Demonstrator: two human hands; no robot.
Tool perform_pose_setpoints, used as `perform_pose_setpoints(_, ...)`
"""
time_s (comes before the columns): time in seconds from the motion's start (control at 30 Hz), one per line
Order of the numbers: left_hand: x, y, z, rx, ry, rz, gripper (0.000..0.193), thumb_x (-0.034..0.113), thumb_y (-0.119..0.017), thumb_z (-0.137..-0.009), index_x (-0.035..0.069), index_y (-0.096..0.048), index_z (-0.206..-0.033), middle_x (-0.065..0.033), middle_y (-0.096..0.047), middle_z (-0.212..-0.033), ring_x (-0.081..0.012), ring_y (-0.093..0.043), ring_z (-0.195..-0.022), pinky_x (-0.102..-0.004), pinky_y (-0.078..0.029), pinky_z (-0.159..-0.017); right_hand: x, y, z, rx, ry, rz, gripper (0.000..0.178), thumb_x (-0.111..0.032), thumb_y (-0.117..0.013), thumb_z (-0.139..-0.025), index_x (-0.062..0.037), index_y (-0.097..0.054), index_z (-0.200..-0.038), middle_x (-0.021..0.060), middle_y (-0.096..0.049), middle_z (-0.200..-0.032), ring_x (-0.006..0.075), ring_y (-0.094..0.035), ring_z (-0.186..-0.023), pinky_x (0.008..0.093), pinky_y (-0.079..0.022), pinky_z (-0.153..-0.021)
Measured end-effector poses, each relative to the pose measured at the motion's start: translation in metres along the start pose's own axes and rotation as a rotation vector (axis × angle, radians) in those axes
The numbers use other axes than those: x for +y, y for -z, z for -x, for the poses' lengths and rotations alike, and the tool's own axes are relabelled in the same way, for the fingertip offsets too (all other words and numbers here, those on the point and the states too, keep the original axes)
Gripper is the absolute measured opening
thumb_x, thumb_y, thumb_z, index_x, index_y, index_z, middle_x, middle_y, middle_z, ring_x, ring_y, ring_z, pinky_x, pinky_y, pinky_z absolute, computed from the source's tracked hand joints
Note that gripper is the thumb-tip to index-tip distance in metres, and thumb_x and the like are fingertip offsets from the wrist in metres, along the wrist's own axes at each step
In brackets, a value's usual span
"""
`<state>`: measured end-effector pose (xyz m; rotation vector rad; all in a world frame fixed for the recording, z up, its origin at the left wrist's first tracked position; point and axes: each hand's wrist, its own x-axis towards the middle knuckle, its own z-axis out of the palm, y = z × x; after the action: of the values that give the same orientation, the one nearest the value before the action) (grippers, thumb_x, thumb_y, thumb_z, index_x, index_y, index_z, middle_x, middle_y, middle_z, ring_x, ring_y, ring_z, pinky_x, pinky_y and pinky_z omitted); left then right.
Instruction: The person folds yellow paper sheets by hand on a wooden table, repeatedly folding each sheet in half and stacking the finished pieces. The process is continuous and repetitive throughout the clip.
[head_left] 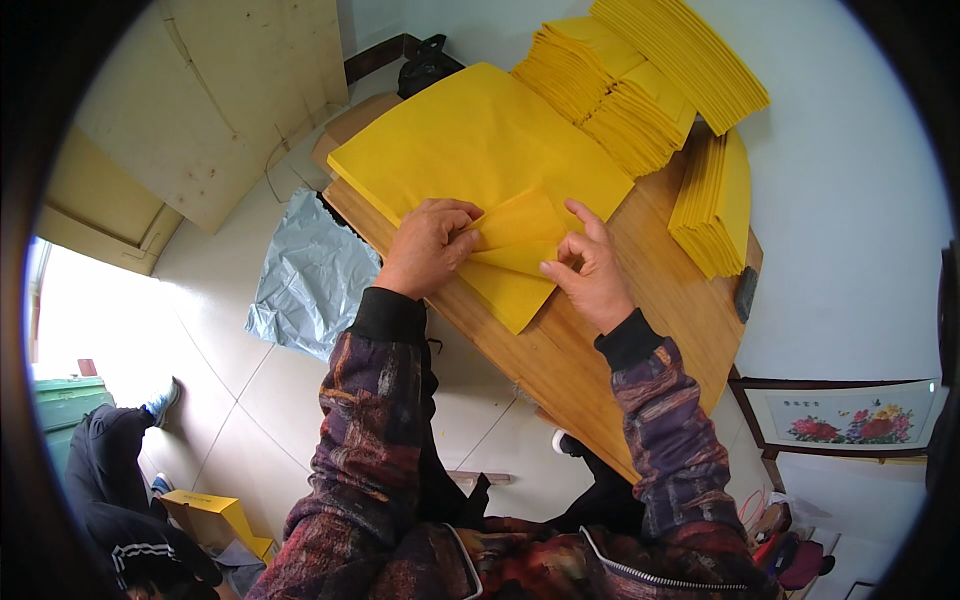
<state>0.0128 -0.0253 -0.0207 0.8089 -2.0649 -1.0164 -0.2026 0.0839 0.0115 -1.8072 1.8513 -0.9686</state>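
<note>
A wide stack of yellow paper sheets [440,130] lies at the front left of the wooden table. Over its near edge, a yellow paper sheet [520,217] is partly folded, with one pointed corner hanging toward me. My left hand [432,245] pinches the left side of this sheet between thumb and curled fingers. At the sheet's right edge is my right hand [592,268], its thumb and a bent finger closed on the fold and its index finger raised. The fingers hide part of the grip on both sides.
Folded yellow bundles [610,90] are piled at the back of the wooden table [640,330], with another bundle [712,205] upright at the right. A grey plastic bag [310,280] hangs by the left edge. At lower left, another person's leg [110,455] shows near a yellow box [215,520].
</note>
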Motion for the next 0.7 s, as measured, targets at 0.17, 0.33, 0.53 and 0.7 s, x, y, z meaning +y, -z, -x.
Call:
perform_pose_setpoints(0.17, -0.002, -0.001, 0.0, -0.002, 0.004, 0.019, 0.014, 0.012, -0.061, -0.081, -0.002, -0.064, -0.079, -0.0117, -0.066, -0.104, -0.0326, -0.057, -0.097, -0.039, -0.046, -0.084, -0.012, 0.001, -0.005, 0.047, 0.084, 0.104, 0.022, -0.008, -0.076, -0.069, -0.0038, -0.054, -0.069, 0.0179, -0.043, -0.138, 0.0392, -0.036, -0.127, 0.0441, -0.032, -0.105)
perform_pose_setpoints(0.33, -0.002, -0.001, -0.001, -0.005, 0.007, 0.012, 0.015, 0.012, -0.06, -0.081, -0.002, -0.064, -0.079, -0.0119, -0.067, -0.103, -0.0329, -0.058, -0.096, -0.0391, -0.046, -0.084, -0.017, 0.002, -0.015, 0.099, 0.126, 0.185, 0.013, -0.007, -0.072, -0.074, -0.0036, -0.059, -0.074, 0.0157, -0.046, -0.137, 0.0397, -0.037, -0.127, 0.0447, -0.032, -0.105)
perform_pose_setpoints(0.53, 0.0, -0.001, -0.001, 0.015, 0.004, 0.02, 0.016, 0.013, -0.06, -0.082, -0.002, -0.064, -0.079, -0.0127, -0.067, -0.103, -0.0331, -0.058, -0.095, -0.0392, -0.046, -0.083, -0.015, 0.0, -0.022, 0.136, 0.136, 0.216, 0.005, -0.006, -0.065, -0.08, -0.0022, -0.062, -0.081, 0.0156, -0.049, -0.134, 0.0387, -0.037, -0.127, 0.0447, -0.032, -0.105)
perform_pose_setpoints(0.7, 0.001, 0.0, -0.002, 0.013, 0.001, 0.049, 0.017, 0.013, -0.059, -0.082, -0.003, -0.064, -0.079, -0.0133, -0.067, -0.102, -0.0337, -0.058, -0.094, -0.0394, -0.047, -0.083, -0.012, -0.001, -0.022, 0.119, 0.117, 0.168, 0.006, -0.006, -0.066, -0.079, -0.0021, -0.062, -0.08, 0.015, -0.053, -0.13, 0.0377, -0.04, -0.126, 0.0437, -0.033, -0.104)
